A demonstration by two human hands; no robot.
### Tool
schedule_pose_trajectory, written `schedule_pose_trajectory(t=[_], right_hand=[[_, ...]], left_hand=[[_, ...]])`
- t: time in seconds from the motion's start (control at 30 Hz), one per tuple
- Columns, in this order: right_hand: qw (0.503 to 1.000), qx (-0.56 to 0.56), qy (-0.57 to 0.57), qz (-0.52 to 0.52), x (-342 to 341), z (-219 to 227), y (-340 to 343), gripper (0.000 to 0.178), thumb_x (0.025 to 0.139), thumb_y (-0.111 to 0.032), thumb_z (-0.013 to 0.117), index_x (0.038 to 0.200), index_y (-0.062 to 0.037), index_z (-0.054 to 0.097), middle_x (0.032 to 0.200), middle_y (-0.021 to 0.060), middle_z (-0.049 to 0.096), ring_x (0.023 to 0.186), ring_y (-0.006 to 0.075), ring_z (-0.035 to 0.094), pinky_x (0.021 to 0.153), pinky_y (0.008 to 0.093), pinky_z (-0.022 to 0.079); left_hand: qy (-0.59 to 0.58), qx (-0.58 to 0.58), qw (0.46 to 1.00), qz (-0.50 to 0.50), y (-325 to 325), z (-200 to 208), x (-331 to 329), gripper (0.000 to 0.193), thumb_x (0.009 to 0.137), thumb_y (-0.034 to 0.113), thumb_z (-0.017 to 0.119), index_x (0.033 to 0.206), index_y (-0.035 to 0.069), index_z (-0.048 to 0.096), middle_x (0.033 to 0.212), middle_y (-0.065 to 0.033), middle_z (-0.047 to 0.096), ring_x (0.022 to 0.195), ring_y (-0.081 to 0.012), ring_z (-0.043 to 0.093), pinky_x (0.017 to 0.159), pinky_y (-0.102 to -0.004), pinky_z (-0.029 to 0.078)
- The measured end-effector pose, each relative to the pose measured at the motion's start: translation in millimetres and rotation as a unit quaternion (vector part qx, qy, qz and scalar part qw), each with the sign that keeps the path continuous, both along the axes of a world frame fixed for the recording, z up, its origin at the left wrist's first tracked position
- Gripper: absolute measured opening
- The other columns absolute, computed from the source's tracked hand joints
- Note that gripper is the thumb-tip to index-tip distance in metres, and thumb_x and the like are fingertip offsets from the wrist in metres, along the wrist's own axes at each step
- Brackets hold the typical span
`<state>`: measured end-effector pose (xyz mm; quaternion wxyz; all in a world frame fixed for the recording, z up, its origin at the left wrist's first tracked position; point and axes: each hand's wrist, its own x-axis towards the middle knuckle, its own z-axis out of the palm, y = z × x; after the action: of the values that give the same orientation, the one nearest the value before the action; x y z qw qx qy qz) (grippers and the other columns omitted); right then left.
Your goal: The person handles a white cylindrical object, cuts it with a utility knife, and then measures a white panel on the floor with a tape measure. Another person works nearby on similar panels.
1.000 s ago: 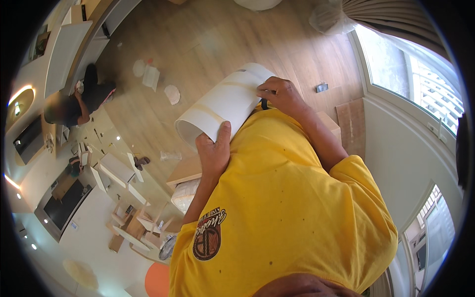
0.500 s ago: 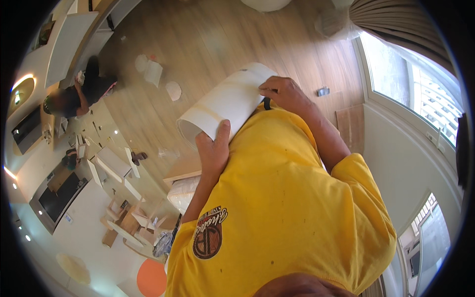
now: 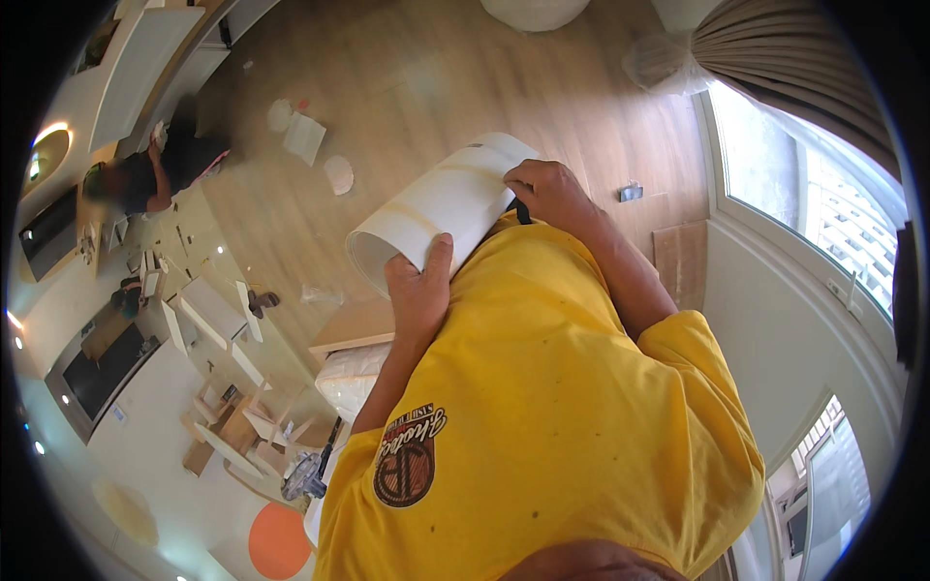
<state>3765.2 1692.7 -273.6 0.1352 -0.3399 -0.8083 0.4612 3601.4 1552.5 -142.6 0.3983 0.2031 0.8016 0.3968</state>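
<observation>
A wide white roll of sheet material [image 3: 436, 208] lies slantwise in front of my yellow shirt, with bands of tan tape around it. Its near-left end is an open hollow. My left hand [image 3: 418, 295] is closed on the rim of that end, thumb on the outside and fingers tucked in where I cannot see them. At the roll's right end, the bent fingers of my right hand [image 3: 552, 194] pinch at its edge. A small black strap or clip shows just under the right hand, against the shirt.
Another person [image 3: 145, 179] is at far left on the wood floor [image 3: 387, 77]. White boards [image 3: 213, 312] and loose furniture panels are scattered at left. A wooden-topped piece [image 3: 354, 324] stands beside my left forearm. At right are a window [image 3: 775, 165], a bundled curtain [image 3: 765, 48] and a small packet [image 3: 631, 193].
The view has shifted slightly. Both hands keep their places on the roll, and the right hand's fingers have curled a little more at its end.
</observation>
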Motion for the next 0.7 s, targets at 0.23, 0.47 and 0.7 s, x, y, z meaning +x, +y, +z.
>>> schedule_pose_trajectory(t=[0.23, 0.47, 0.7], right_hand=[[1.000, -0.016, 0.008, -0.002, 4.2, -6.6, -2.6, 0.013, 0.085, -0.011, 0.065, 0.093, -0.0024, 0.072, 0.090, 0.0127, 0.070, 0.085, 0.0310, 0.066, 0.077, 0.0395, 0.053], [0.978, 0.129, -0.061, 0.151, 2.0, -5.6, 5.4, 0.014, 0.075, -0.011, 0.067, 0.087, -0.0063, 0.063, 0.089, 0.0079, 0.063, 0.088, 0.0264, 0.065, 0.076, 0.0395, 0.053], [0.995, 0.039, 0.023, 0.094, 0.1, -20.2, 13.3, 0.008, 0.085, -0.010, 0.060, 0.090, -0.0040, 0.061, 0.085, 0.0122, 0.061, 0.077, 0.0315, 0.063, 0.072, 0.0413, 0.051]], left_hand=[[0.001, 0.015, 1.000, 0.005, 0.4, -3.1, -0.6, 0.023, 0.091, 0.014, 0.065, 0.095, -0.008, 0.066, 0.087, -0.0094, 0.068, 0.078, -0.0166, 0.061, 0.072, -0.0319, 0.048], [0.012, 0.018, 1.000, -0.015, 4.7, -3.5, -1.1, 0.023, 0.091, 0.014, 0.065, 0.092, -0.008, 0.066, 0.084, -0.0090, 0.069, 0.076, -0.0152, 0.061, 0.070, -0.0314, 0.048], [0.023, 0.007, 0.999, -0.026, -1.2, -6.1, -1.3, 0.023, 0.092, 0.015, 0.065, 0.091, -0.009, 0.066, 0.084, -0.0092, 0.069, 0.076, -0.0154, 0.061, 0.070, -0.0312, 0.048]])
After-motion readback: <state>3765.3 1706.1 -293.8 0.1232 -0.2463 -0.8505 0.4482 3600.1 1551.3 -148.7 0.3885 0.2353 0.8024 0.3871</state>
